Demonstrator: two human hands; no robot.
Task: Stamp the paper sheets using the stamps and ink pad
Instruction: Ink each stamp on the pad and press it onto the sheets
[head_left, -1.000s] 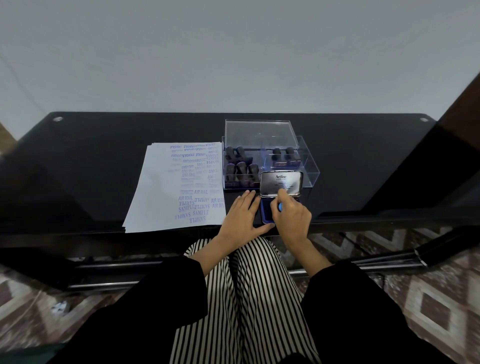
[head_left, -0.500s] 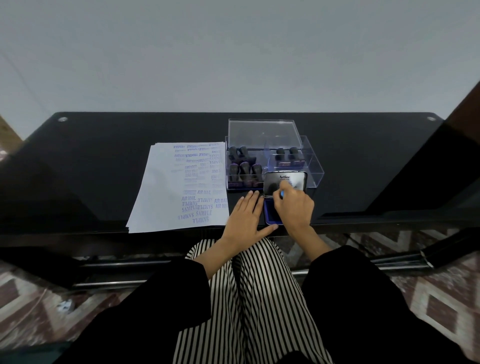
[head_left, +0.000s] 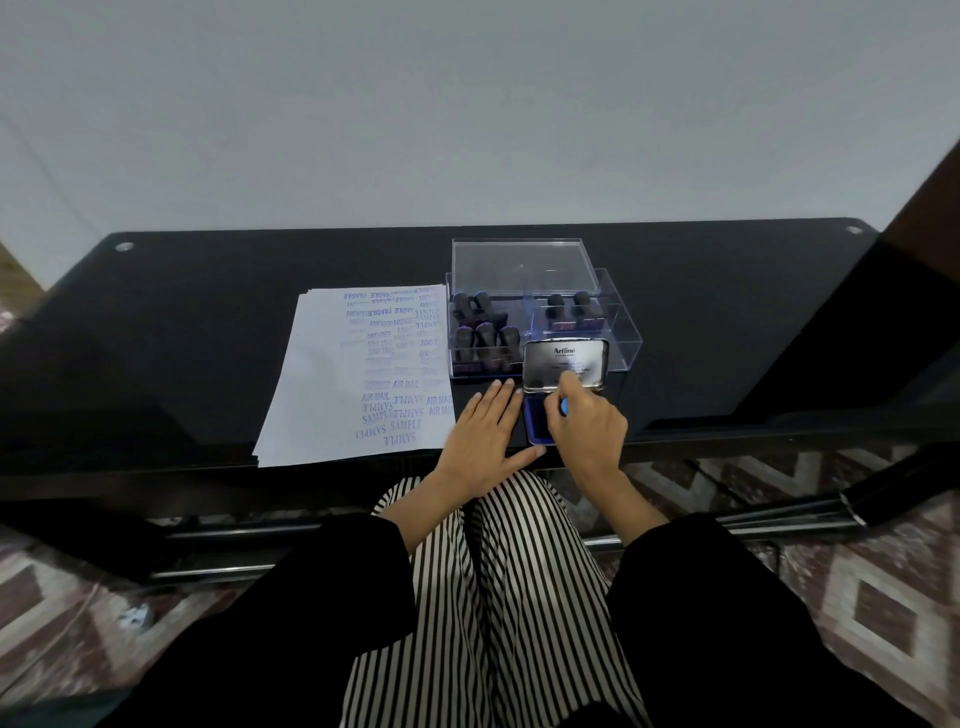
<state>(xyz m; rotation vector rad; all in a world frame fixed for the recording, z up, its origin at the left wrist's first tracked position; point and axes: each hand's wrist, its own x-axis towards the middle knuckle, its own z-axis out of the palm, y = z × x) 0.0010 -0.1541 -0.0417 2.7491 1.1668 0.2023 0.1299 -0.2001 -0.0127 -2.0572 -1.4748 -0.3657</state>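
**Stamp held over the open ink pad**

Nearest the camera, on the near side of the ink pad (head_left: 535, 427), are a lap in black-and-white striped trousers (head_left: 498, 597) and two black sleeves (head_left: 311, 597). Both are below the edge of the counter (head_left: 208, 322). A patterned floor (head_left: 883, 597) shows to either side.

The ink pad lies at the counter's near edge. Its blue tray is open and its metal lid (head_left: 565, 365), printed "Artline", stands up at the far edge.

The left hand (head_left: 483, 441) rests flat on the counter just left of the ink pad. Its fingers (head_left: 498, 400) are straight and close together, holding nothing. The thumb reaches out toward the pad's near corner.

The right hand (head_left: 589, 431) is over the ink pad's right part, its fingers curled tightly round a stamp (head_left: 563, 407). Only the stamp's blue top shows between them. The hand hides the stamp's face, so I cannot tell whether it touches the ink.

Left of the ink pad, beyond the left hand, lies the stack of paper sheets (head_left: 322, 384). The right half of the top sheet is crowded with blue prints such as "SAMPLE", "AIR MAIL" and "FRAGILE".

Just behind the ink pad stands a clear box (head_left: 621, 332) with dark-handled stamps (head_left: 485, 338) upright in its compartments. There are five in the left one and two in the right. Its clear cover (head_left: 519, 265) rises at the far side.

Beyond the ink pad and the box, the dark counter ends at a pale wall (head_left: 467, 104).
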